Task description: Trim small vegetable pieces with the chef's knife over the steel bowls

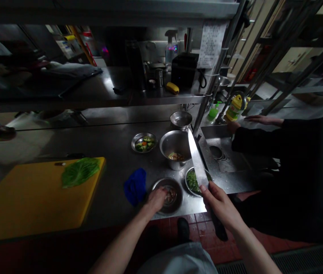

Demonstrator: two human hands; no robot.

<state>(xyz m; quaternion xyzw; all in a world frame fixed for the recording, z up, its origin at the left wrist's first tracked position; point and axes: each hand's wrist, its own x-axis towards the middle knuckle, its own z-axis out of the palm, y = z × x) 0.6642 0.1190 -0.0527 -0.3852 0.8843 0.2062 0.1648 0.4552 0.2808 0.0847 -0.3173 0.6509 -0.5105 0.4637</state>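
My right hand (220,201) is closed around the dark handle of a large kitchen knife (197,158), its blade pointing up and away over a bowl of chopped greens (192,180). My left hand (158,198) reaches over the left rim of a metal bowl (182,199) near the counter edge. Its fingers are curled together inside, and their tips are hard to see. Small brownish striped food pieces (171,195) lie in that bowl beside the fingertips. Just behind stands a deep metal pot (165,142) with some light-brown food at its bottom.
A crumpled blue cloth (135,186) lies left of the bowl. Farther left, a yellow cutting board (35,201) carries a green leaf (81,172). A dish of cut vegetables (144,143) sits behind. At right, a co-worker's dark sleeve (258,139) extends over the sink (229,148).
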